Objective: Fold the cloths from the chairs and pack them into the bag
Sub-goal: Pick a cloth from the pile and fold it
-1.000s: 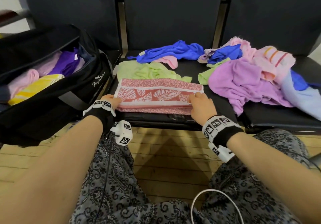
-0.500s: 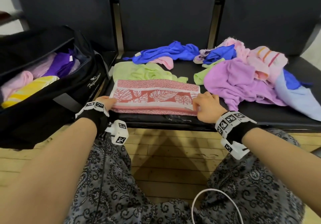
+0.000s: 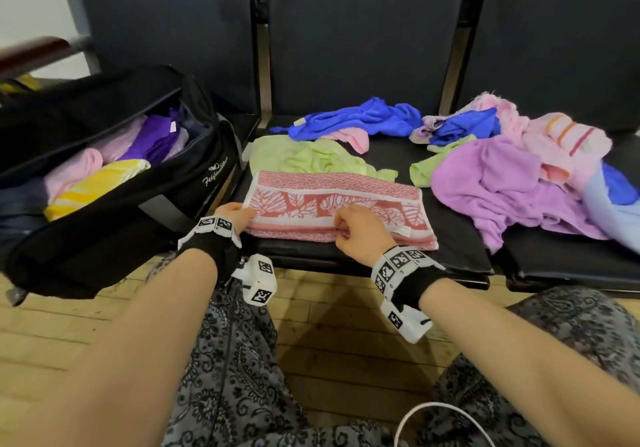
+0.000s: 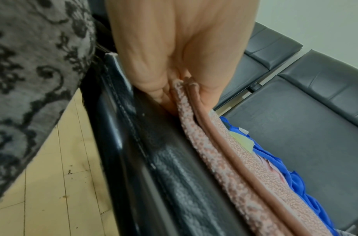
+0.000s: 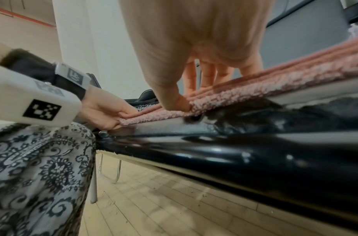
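Note:
A red-and-white leaf-patterned towel [image 3: 311, 185] lies folded lengthwise on the front of the middle chair seat [image 3: 460, 249]. My left hand [image 3: 246, 212] pinches its near left corner; the left wrist view shows the stacked layers [image 4: 244, 167] caught between thumb and fingers [image 4: 182, 84]. My right hand [image 3: 341, 230] grips the towel's near edge at about its middle, thumb [image 5: 178, 102] against the edge [image 5: 274, 83] and fingers on top. The black bag [image 3: 104, 224] stands open on the left chair, with folded pink, purple and yellow-striped cloths inside.
Loose cloths cover the seats behind and to the right: green [image 3: 311, 160], blue [image 3: 363, 120], lilac [image 3: 502, 183], pink striped [image 3: 561, 145] and pale blue [image 3: 616, 214]. My patterned trousers [image 3: 235, 360] and a wooden floor [image 3: 329, 325] lie below the seat edge.
My right hand has slid left along the towel's near edge, from the right end to the middle. The left hand has kept hold of the left corner.

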### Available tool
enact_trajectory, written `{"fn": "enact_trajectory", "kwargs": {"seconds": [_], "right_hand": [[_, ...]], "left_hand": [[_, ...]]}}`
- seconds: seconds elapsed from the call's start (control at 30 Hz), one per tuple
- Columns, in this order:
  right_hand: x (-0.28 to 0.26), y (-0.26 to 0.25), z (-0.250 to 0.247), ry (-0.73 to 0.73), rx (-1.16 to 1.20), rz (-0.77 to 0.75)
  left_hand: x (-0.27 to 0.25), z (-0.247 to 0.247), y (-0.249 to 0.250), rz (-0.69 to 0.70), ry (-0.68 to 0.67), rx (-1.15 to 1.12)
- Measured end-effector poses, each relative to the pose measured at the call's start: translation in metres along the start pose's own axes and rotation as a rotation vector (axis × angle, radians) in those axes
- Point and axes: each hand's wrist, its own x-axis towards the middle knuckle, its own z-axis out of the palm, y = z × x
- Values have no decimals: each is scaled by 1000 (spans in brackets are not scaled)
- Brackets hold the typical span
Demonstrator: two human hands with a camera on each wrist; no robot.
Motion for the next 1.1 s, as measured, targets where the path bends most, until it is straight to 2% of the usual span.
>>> {"fn": "enact_trajectory", "kwargs": {"seconds": [0.1, 0.27, 0.53, 0.73, 0.8, 0.9, 0.97, 1.03, 1.1], "right_hand": [[2, -5, 0, -28, -47, 39], [11, -12, -1, -64, -123, 89], [18, -13, 4, -96, -207, -22], [13, -8, -2, -103, -160, -89], [10, -5, -3, -112, -135, -64], [13, -4, -11, -41, 22, -27], [16, -6, -16, 10, 241, 4], [20, -8, -17, 50, 533, 115], [26, -10, -16, 48, 942, 233]], "left_hand": [[-26, 3, 15, 32, -1, 72], [-29, 4, 15, 58, 8, 85], [-25, 2, 13, 56, -2, 81], [-24, 5, 11, 73, 39, 95], [-24, 6, 10, 83, 43, 126], [-22, 6, 10, 83, 61, 171], [-20, 6, 9, 75, 69, 180], [-21, 8, 10, 71, 71, 174], [-21, 8, 11, 76, 68, 150]]}}
